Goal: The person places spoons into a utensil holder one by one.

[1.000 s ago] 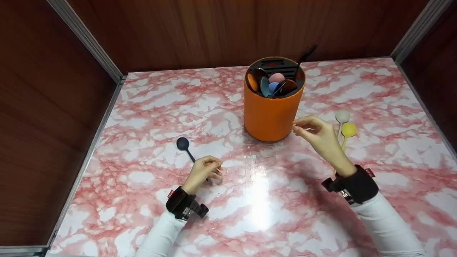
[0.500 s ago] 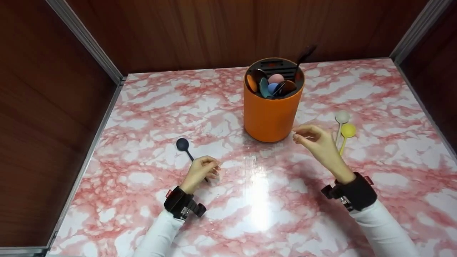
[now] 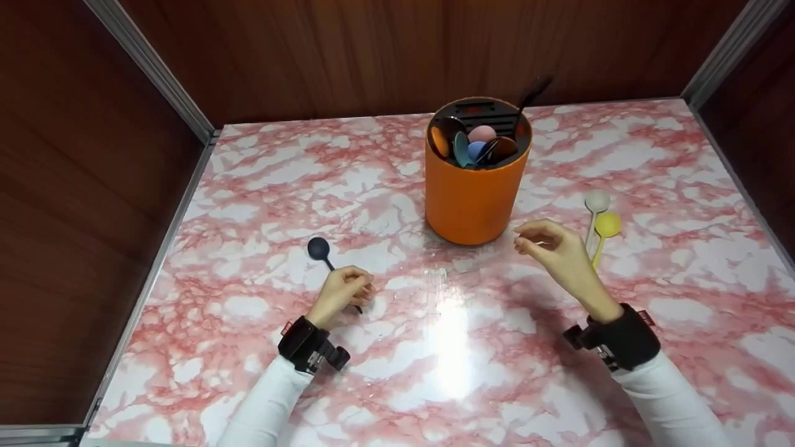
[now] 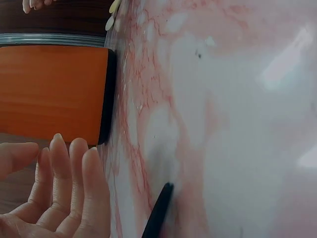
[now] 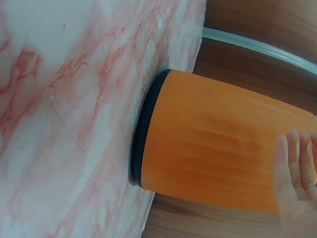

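My left hand (image 3: pixel 341 295) is over the handle of a dark navy spoon (image 3: pixel 318 248) and hides part of it. Its fingers are loosely bent and hold nothing; in the left wrist view the spoon's handle tip (image 4: pixel 159 210) lies apart from them. To the right, my right hand (image 3: pixel 554 254) hangs beside an orange utensil holder (image 3: pixel 470 205), fingers curved and empty. The holder's black slotted top (image 3: pixel 494 117) carries several utensils, among them a teal spoon (image 3: pixel 460 149), a pink one (image 3: pixel 482 133) and a tall black-handled utensil (image 3: pixel 531 98).
Beyond my right hand a grey-white spoon (image 3: pixel 597 200) and a yellow spoon (image 3: pixel 607 225) lie side by side, their handles partly hidden. The pink marbled tabletop (image 3: pixel 267 186) is bounded by dark wood panels (image 3: pixel 335 56) at the back and both sides.
My left hand has shifted a little left along the navy spoon. My right hand has dropped slightly toward me, beside the holder. The spoons and the holder stay in place.
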